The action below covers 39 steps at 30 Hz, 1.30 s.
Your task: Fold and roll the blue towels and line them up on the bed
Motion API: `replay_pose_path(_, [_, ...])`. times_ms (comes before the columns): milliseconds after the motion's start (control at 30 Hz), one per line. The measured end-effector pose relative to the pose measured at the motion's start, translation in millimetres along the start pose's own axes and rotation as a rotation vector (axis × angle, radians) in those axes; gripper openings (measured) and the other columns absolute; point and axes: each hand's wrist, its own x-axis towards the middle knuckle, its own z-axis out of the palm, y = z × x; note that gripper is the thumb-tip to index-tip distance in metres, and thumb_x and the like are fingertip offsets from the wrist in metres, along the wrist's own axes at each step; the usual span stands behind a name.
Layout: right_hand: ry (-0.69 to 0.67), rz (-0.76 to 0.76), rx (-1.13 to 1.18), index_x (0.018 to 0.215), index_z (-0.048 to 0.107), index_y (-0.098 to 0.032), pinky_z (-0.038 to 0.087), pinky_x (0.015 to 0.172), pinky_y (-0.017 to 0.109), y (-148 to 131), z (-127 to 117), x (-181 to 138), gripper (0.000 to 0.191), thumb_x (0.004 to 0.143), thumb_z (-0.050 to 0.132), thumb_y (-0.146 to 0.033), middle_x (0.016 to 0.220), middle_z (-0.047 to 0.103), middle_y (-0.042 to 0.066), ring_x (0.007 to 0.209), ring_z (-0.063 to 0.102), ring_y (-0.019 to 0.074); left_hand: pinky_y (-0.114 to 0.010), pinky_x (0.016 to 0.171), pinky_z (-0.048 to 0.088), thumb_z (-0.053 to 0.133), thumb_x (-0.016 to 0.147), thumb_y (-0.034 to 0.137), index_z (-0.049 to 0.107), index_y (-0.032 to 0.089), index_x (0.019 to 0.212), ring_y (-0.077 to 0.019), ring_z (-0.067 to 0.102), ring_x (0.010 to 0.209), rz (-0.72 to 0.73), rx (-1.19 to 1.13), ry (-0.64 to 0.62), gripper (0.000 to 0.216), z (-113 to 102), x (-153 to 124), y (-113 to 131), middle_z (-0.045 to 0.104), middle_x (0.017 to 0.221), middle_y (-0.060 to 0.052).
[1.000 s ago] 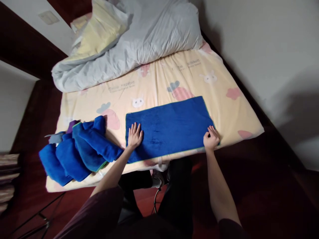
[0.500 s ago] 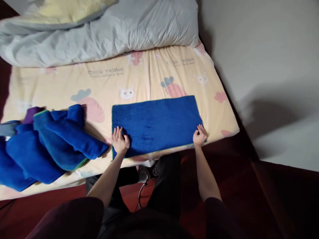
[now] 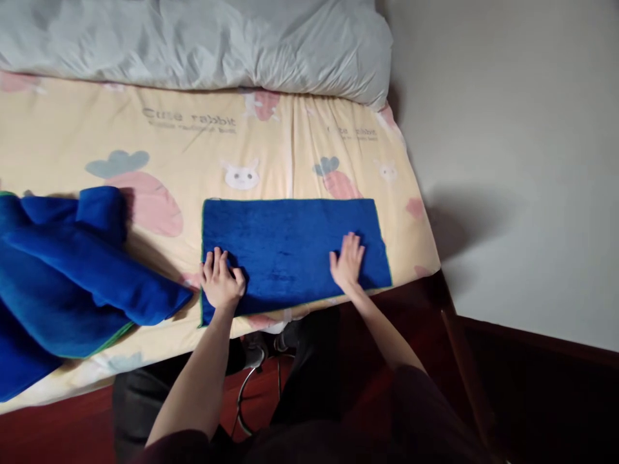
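Observation:
A blue towel [image 3: 294, 241] with a green edge lies flat on the yellow rabbit-print sheet [image 3: 203, 154], near the bed's front edge. My left hand [image 3: 220, 283] rests on the towel's near left corner, fingers curled on the cloth and a little apart. My right hand [image 3: 347, 261] lies flat on the right part of the towel, fingers stretched out and pointing away from me. Neither hand lifts the cloth.
A heap of blue towels [image 3: 72, 277] lies to the left on the bed. A grey duvet [image 3: 207, 38] is bunched along the far side. A white wall [image 3: 512, 161] stands on the right. Dark red floor and a stool base [image 3: 246, 393] are below.
My right hand has let go of the towel's near right corner and slid left, flattening on the cloth. The left hand stayed on the left corner. The view shifted closer and rightward.

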Motion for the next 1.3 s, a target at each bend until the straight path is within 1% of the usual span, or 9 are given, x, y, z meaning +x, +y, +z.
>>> replay_pose_path(100, [-0.187,-0.317,0.029,0.175,0.033,-0.017,0.005,0.142,0.059,-80.0,33.6,26.2,0.070,0.112,0.043,-0.045,0.186,0.013,0.008,0.175,0.004,0.0307,-0.058,0.137,0.020,0.048,0.095,0.032,0.061,0.013,0.154,-0.0345,0.041,0.163,-0.009,-0.030,-0.006,0.063,0.8,-0.6,-1.5,0.053,0.168,-0.018])
replay_pose_path(200, [-0.327,-0.472,0.019,0.174,0.038,-0.023,0.005,0.143,0.051,-106.5,53.2,60.8,0.064,0.114,0.043,-0.047,0.186,0.015,0.004,0.175,0.009,0.0252,-0.059,0.138,0.019,0.049,0.095,0.032,0.060,0.014,0.155,-0.0353,0.040,0.163,-0.006,-0.043,-0.003,0.063,0.8,-1.5,-2.4,0.052,0.168,-0.018])
replay_pose_path(467, [-0.263,-0.184,-0.094,0.174,0.037,-0.017,0.006,0.143,0.052,29.4,6.0,167.2,0.063,0.116,0.037,-0.042,0.185,0.020,0.008,0.174,0.014,0.0226,-0.060,0.138,0.018,0.050,0.095,0.033,0.059,0.015,0.157,-0.0367,0.039,0.164,-0.001,-0.036,-0.022,0.066,0.4,-3.3,-2.7,0.050,0.170,-0.016])
replay_pose_path(567, [-0.212,-0.091,-0.132,0.173,0.036,-0.014,0.006,0.143,0.055,45.6,-4.0,189.6,0.063,0.117,0.031,-0.041,0.185,0.020,0.010,0.174,0.011,0.0235,-0.060,0.138,0.019,0.049,0.095,0.034,0.059,0.016,0.158,-0.0367,0.039,0.163,-0.018,-0.038,-0.023,0.066,0.0,-2.7,-2.1,0.050,0.170,-0.015])
replay_pose_path(800, [-0.292,-0.274,-0.141,0.175,0.035,-0.017,0.004,0.143,0.051,48.9,-3.3,153.5,0.064,0.116,0.037,-0.043,0.186,0.018,0.007,0.175,0.010,0.0234,-0.062,0.137,0.021,0.048,0.096,0.032,0.060,0.015,0.157,-0.0365,0.040,0.163,-0.014,-0.025,-0.029,0.064,-2.3,-2.1,1.4,0.050,0.170,-0.015])
replay_pose_path(967, [-0.240,0.051,-0.189,0.174,0.031,-0.006,0.006,0.142,0.059,97.6,-42.6,180.8,0.066,0.115,0.037,-0.035,0.185,0.015,0.016,0.174,0.012,0.0307,-0.062,0.137,0.021,0.048,0.097,0.032,0.059,0.013,0.157,-0.0367,0.038,0.164,-0.001,-0.004,-0.024,0.065,-4.5,-2.4,2.2,0.049,0.171,-0.015])
replay_pose_path(1033, [-0.219,0.043,-0.199,0.173,0.032,-0.003,0.003,0.141,0.062,98.3,-50.9,183.5,0.066,0.115,0.038,-0.034,0.185,0.015,0.017,0.174,0.009,0.0326,-0.062,0.137,0.021,0.047,0.096,0.032,0.060,0.012,0.157,-0.0373,0.038,0.164,-0.006,-0.004,-0.029,0.065,-4.6,-2.2,2.1,0.049,0.171,-0.015])
replay_pose_path(1200, [-0.276,-0.240,-0.148,0.177,0.028,-0.015,0.005,0.143,0.057,65.1,-31.2,107.9,0.066,0.115,0.035,-0.037,0.186,0.016,0.008,0.175,0.008,0.0265,-0.065,0.135,0.025,0.053,0.093,0.031,0.060,0.010,0.155,-0.0391,0.041,0.162,0.018,0.002,-0.018,0.066,-4.2,-1.2,-0.2,0.050,0.170,-0.016])
replay_pose_path(1300, [-0.373,-0.301,-0.158,0.176,0.031,-0.020,0.008,0.143,0.053,80.5,-30.7,65.0,0.066,0.115,0.038,-0.041,0.185,0.021,0.006,0.174,0.014,0.0244,-0.068,0.134,0.024,0.056,0.090,0.029,0.060,0.009,0.154,-0.0394,0.041,0.162,0.005,-0.014,-0.034,0.067,-6.9,0.1,0.8,0.049,0.171,-0.016])
